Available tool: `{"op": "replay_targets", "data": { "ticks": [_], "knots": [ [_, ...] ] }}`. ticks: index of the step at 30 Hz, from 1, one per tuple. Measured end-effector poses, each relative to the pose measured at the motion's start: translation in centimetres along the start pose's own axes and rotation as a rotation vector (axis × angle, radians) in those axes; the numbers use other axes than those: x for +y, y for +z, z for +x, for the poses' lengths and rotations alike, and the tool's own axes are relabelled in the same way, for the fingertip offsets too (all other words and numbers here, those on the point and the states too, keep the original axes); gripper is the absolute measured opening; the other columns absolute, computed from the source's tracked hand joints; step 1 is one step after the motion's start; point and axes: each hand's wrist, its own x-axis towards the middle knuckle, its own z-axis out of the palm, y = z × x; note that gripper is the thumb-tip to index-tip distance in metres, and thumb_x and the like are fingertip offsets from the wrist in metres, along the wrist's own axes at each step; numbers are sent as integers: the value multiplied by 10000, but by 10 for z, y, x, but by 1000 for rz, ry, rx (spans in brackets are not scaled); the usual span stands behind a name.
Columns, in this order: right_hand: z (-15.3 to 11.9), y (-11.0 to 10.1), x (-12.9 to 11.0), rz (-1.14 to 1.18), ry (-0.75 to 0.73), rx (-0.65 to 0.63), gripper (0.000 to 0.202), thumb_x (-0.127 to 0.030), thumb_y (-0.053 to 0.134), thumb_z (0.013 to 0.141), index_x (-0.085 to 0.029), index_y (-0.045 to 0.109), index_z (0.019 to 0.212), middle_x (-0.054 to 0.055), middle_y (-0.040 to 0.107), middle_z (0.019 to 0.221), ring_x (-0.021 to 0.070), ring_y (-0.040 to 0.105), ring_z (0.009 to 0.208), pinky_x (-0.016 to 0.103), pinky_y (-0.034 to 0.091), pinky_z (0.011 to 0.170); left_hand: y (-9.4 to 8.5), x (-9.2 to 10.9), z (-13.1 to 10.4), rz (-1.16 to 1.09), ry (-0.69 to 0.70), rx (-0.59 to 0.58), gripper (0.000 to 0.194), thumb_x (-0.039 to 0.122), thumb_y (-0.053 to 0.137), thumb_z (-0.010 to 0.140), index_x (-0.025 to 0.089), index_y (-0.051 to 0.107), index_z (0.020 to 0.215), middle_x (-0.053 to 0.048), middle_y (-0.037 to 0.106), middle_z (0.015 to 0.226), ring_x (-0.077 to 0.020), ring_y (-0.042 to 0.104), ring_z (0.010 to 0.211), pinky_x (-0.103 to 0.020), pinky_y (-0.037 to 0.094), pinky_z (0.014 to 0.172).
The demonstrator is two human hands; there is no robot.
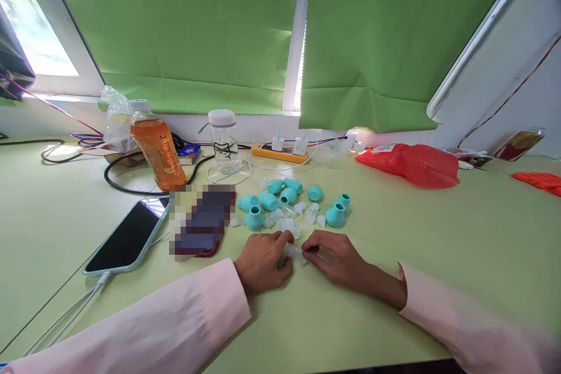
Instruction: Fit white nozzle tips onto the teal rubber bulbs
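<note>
A small translucent whitish piece (294, 253) is between my two hands, just above the table. My left hand (264, 263) has its fingers curled around the left end of the piece. My right hand (336, 258) pinches the other end between thumb and fingertips. Its exact shape is partly hidden by my fingers. Right behind my hands lies a loose pile of similar translucent pieces (289, 226). Around that pile are several turquoise bulb-shaped parts with open necks; one turquoise part (255, 219) stands upright at the left and another (335, 215) at the right.
On the left lie a phone (127, 239) with a white cable and a blurred-out dark phone (205, 222). Behind them stand an orange drink bottle (158, 149) and a clear lidded bottle (224, 143). A yellow power strip (280, 153) and a red plastic bag (412, 165) are at the back.
</note>
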Motion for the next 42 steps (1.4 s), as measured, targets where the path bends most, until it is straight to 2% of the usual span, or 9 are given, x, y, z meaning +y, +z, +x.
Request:
{"op": "replay_targets", "data": {
  "ticks": [7, 9, 12, 15, 18, 22, 27, 33, 42],
  "knots": [
    [0, -1, 6, -54, -57, -120, 73, -124, 508, 754, -168, 558, 782, 33, 607, 702, 128, 551, 651, 238, 445, 583, -2, -1, -1, -18, 85, -32, 304, 348, 423, 732, 166, 519, 956, -56, 612, 822, -227, 597, 712, -321, 432, 592],
    [-1, 0, 6, -61, -60, -100, 72, -123, 508, 760, -166, 557, 791, 38, 602, 707, 131, 547, 657, 242, 444, 581, -2, -1, -1, -15, 108, -36, 283, 367, 409, 751, 167, 536, 906, -51, 603, 795, -219, 592, 690, -315, 429, 579],
    [-2, 2, 5, -39, -59, 3, 73, -125, 507, 771, -172, 549, 808, 35, 595, 707, 128, 542, 663, 246, 446, 590, 0, -2, -1, -17, 143, -24, 237, 338, 440, 738, 164, 531, 870, -43, 596, 788, -204, 582, 680, -298, 423, 561],
    [0, 1, 1, 28, 29, 76, 62, -134, 509, 774, -184, 539, 796, 21, 592, 704, 119, 545, 648, 244, 456, 599, 3, -3, -1, -60, 163, 22, 215, 288, 442, 745, 170, 496, 916, -35, 593, 816, -186, 573, 708, -282, 425, 580],
    [2, 1, 0, 88, 86, 30, 47, -152, 505, 775, -184, 540, 770, 22, 594, 719, 118, 555, 652, 244, 470, 608, 4, -4, 0, -108, 153, 65, 222, 222, 440, 737, 174, 463, 953, -34, 590, 860, -180, 563, 767, -277, 428, 625],
    [2, 2, 2, 103, 34, -34, 48, -164, 512, 771, -180, 557, 772, 32, 603, 747, 118, 565, 660, 240, 481, 595, 4, -4, 0, -114, 145, 73, 243, 206, 461, 699, 173, 476, 939, -40, 583, 854, -182, 551, 767, -275, 427, 629],
    [0, 3, 4, 86, -5, -2, 61, -153, 532, 762, -178, 580, 790, 30, 612, 725, 116, 566, 652, 237, 480, 580, 4, -3, 0, -107, 153, 88, 203, 253, 496, 686, 153, 533, 858, -47, 567, 785, -175, 540, 704, -266, 420, 577],
    [2, 1, 1, 89, -86, 36, 112, -101, 568, 729, -180, 598, 801, 23, 633, 709, 122, 566, 664, 248, 479, 587, 8, -6, 0, -134, 240, 108, 194, 266, 479, 745, 161, 560, 887, -36, 578, 777, -147, 543, 695, -239, 419, 588],
    [4, 1, -1, 76, -104, 37, 120, -110, 565, 730, -186, 619, 807, 33, 627, 742, 124, 568, 680, 250, 484, 582, 9, -7, 0, -146, 242, 114, 201, 289, 480, 769, 157, 573, 889, -40, 589, 781, -146, 549, 700, -238, 422, 589]
  ]
}}
